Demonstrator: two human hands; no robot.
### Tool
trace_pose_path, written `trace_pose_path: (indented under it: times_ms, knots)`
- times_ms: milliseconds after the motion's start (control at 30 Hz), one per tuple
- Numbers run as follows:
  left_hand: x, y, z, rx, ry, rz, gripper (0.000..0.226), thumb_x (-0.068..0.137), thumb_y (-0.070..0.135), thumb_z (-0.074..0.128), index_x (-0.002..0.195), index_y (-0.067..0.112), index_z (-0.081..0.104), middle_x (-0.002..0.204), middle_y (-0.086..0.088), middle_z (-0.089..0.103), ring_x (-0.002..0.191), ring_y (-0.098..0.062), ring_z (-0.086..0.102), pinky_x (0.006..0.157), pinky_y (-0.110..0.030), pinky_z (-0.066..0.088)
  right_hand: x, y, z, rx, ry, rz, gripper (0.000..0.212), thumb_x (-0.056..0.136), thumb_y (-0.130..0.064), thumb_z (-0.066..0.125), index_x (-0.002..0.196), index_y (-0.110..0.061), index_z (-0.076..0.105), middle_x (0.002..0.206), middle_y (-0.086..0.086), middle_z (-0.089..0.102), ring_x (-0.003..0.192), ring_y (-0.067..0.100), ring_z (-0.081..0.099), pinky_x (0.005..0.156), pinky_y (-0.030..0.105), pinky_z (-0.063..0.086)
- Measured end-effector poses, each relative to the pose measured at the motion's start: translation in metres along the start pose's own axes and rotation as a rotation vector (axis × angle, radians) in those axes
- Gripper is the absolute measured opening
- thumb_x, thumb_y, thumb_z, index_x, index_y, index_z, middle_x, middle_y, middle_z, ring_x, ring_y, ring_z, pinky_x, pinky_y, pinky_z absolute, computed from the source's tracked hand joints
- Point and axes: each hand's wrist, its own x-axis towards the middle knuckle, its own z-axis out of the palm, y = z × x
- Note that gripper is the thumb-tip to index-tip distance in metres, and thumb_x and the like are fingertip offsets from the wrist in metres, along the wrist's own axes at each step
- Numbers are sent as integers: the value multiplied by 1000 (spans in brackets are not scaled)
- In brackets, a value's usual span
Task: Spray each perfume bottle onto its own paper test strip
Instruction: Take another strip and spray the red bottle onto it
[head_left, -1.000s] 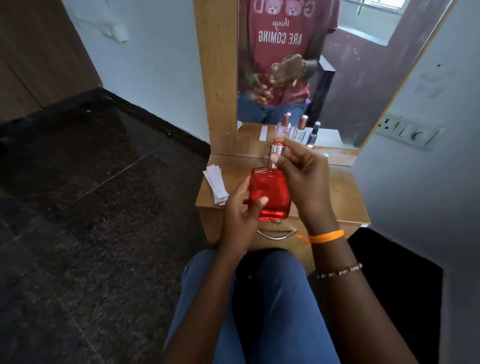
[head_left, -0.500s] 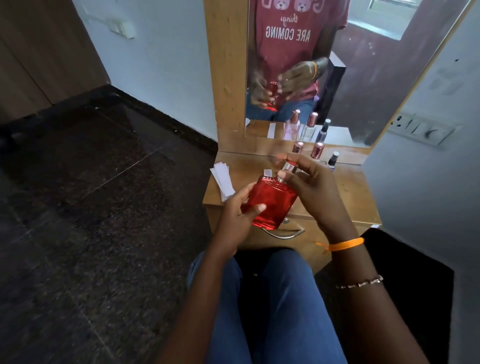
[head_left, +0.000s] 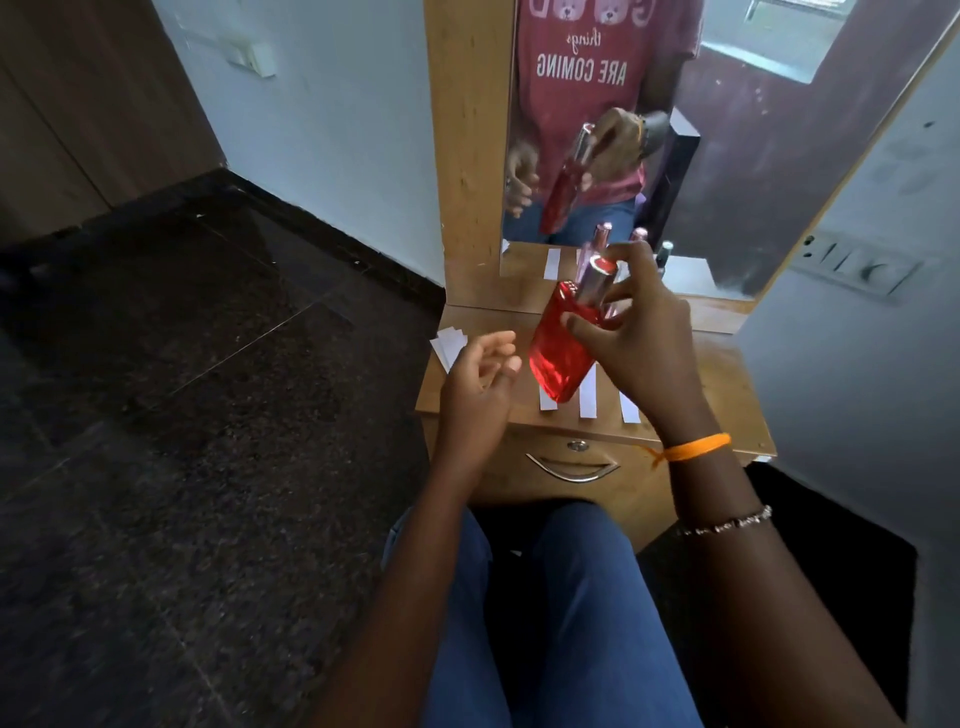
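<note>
My right hand (head_left: 641, 343) grips a red perfume bottle (head_left: 558, 353) with a silver cap, tilted and held above the small wooden table (head_left: 727, 395). Under it, three white paper test strips (head_left: 588, 400) lie side by side near the table's front edge; the bottle covers part of the left one. My left hand (head_left: 480, 379) hovers just left of the bottle, fingers apart, holding nothing. Other small perfume bottles stand behind my right hand and are mostly hidden.
A stack of spare white strips (head_left: 449, 345) lies at the table's left edge. A mirror (head_left: 727, 156) rises behind the table, against the wall. The table has a drawer with a metal handle (head_left: 571, 467). My knees are just below. Dark stone floor lies to the left.
My left hand has let go of the red bottle and drawn back to the left. My right hand now holds the bottle alone, tilted over the strips. The camera has come closer.
</note>
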Motion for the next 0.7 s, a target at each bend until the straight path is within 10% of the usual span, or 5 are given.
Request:
trace_pose_path:
  times_ms: [200, 700]
  knots:
    - [1, -9, -4, 71, -10, -8, 17, 89, 8, 55, 97, 17, 66, 106, 3, 64, 87, 6, 54, 73, 2, 39, 22, 2, 37, -198, 92, -47, 44, 76, -14, 66, 115, -16, 45, 97, 12, 66, 84, 35, 62, 63, 29, 36]
    - [5, -15, -9, 120, -35, -45, 16, 90, 13, 56, 97, 24, 64, 101, 15, 59, 89, 9, 52, 70, 7, 36, 30, 22, 71, -358, 151, -27, 45, 83, -14, 60, 125, -11, 43, 91, 22, 68, 83, 44, 63, 66, 45, 51]
